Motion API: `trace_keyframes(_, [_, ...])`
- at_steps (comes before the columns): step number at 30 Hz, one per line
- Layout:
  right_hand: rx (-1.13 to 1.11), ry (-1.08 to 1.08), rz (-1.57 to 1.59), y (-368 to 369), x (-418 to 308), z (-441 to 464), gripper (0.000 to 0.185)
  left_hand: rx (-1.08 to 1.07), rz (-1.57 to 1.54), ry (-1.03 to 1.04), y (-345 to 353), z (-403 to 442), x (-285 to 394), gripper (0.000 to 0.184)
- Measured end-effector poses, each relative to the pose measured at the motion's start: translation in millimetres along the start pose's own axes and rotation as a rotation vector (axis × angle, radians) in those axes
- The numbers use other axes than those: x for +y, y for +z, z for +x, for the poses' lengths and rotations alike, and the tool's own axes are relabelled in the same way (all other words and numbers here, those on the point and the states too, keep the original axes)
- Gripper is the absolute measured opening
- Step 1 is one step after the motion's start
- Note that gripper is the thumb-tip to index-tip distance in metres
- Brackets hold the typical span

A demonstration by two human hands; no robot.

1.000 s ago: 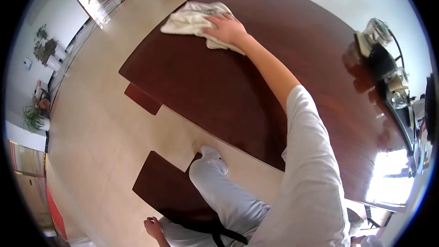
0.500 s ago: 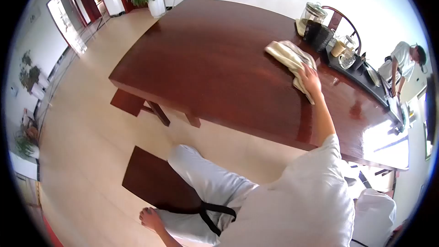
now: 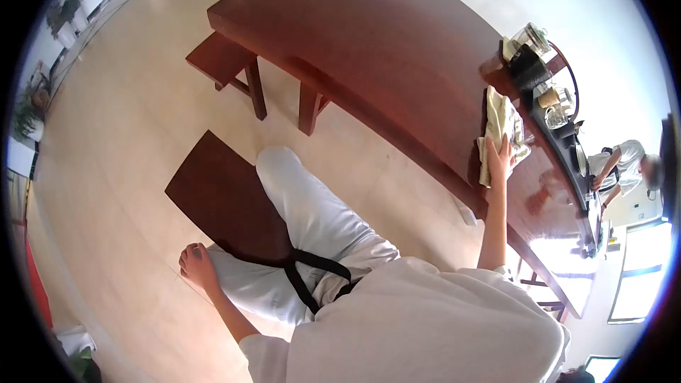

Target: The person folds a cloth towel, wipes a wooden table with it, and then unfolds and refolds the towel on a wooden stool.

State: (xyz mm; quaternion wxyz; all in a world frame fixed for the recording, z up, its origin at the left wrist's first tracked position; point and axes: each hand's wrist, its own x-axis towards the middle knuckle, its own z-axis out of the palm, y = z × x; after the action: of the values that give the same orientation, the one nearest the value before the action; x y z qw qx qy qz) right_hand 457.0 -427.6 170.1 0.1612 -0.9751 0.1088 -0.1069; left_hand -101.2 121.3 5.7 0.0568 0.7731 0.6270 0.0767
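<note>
A long dark red wooden table (image 3: 369, 42) spans the upper middle. My right hand (image 3: 499, 159) lies on a crumpled cream cloth (image 3: 502, 117) near the table's right part, fingers pressed on the fabric, close to a black tray. At the lower left, my left hand (image 3: 196, 265) rests by my knee, its fingers curled; whether anything is inside cannot be made out. Beside my leg is a dark wooden bench (image 3: 227, 198).
The black tray (image 3: 564, 145) bears a glass jar (image 3: 533, 39), a black container (image 3: 528, 69) and glass cups. A co-worker (image 3: 617, 167) bends beyond its far end. Another bench (image 3: 220, 57) stands beside the table. Potted plants line the left wall.
My right hand has swept the cloth from the table's far left part across to the right, beside the tray. The view has tilted and shifted; my left hand stays by my knee.
</note>
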Motion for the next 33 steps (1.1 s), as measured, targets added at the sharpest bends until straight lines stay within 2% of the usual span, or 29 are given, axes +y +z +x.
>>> trace_keyframes(6, [0.018, 0.061, 0.007, 9, -86, -36, 0.100, -0.058, 0.027, -0.010, -9, 6, 17, 0.027])
trace_keyframes(8, [0.057, -0.043, -0.029, 21, -119, -43, 0.103, -0.051, 0.022, 0.023, -7, 8, 20, 0.028])
trace_keyframes(14, [0.028, -0.392, 0.093, 64, -262, -68, 0.093, -0.008, 0.113, 0.028, 2, 11, 23, 0.028])
trace_keyframes(19, [-0.086, -0.656, 0.048, 96, -409, -104, 0.084, -0.042, 0.168, -0.019, -3, 12, 28, 0.029])
trace_keyframes(22, [-0.124, -0.782, -0.003, 107, -467, -117, 0.083, -0.063, 0.134, -0.051, 1, 12, 25, 0.030])
trace_keyframes(23, [-0.097, -0.824, -0.001, 110, -478, -116, 0.074, -0.110, 0.114, -0.080, -2, 13, 25, 0.032])
trace_keyframes(24, [-0.112, -0.842, 0.014, 118, -486, -112, 0.074, -0.101, 0.126, -0.104, 6, 17, 17, 0.032])
trace_keyframes(26, [0.046, -0.887, -0.024, 142, -492, -108, 0.062, 0.028, 0.126, -0.038, 28, 11, -7, 0.036])
trace_keyframes(27, [0.059, -0.926, 0.034, 148, -492, -107, 0.055, -0.090, 0.122, -0.115, 7, 11, 6, 0.041])
trace_keyframes(28, [0.073, -0.976, 0.084, 150, -492, -106, 0.048, 0.004, 0.078, -0.077, 10, 6, 2, 0.042])
trace_keyframes(30, [0.057, -1.091, 0.294, 131, -475, -133, 0.047, 0.045, 0.002, -0.055, 0, 4, 10, 0.034])
trace_keyframes(33, [0.037, -1.241, 0.377, 123, -455, -189, 0.048, 0.013, -0.010, -0.070, -4, 3, 11, 0.032])
